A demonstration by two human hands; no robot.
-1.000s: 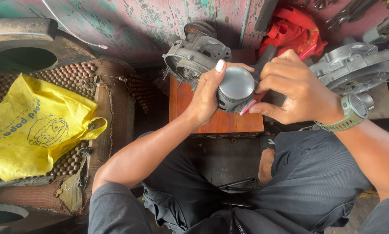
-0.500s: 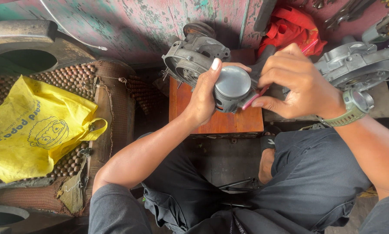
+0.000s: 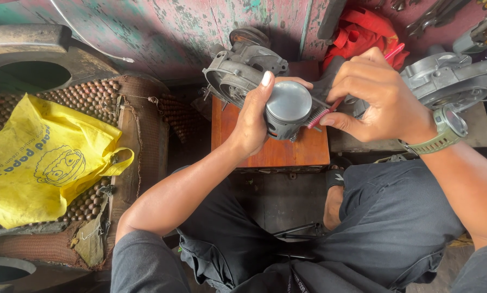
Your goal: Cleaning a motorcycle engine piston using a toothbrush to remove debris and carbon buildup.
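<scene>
My left hand [image 3: 252, 116] grips a grey metal piston [image 3: 287, 108] from its left side, thumb up along the crown's edge. My right hand [image 3: 375, 97] holds a red-handled brush [image 3: 330, 108] whose bristles touch the piston's right flank. Both hands hover above a small reddish wooden stool [image 3: 270, 146] between my knees. An olive watch [image 3: 445, 130] sits on my right wrist.
A grey engine casing [image 3: 238, 68] leans behind the stool, and another casing [image 3: 449, 78] lies at the right. A red cloth [image 3: 368, 30] hangs behind. A yellow plastic bag [image 3: 43, 157] rests on a beaded seat mat at the left. A peeling painted wall stands at the back.
The piston has tilted slightly and shifted a little left in my left hand. My right hand has moved the brush along the piston's side.
</scene>
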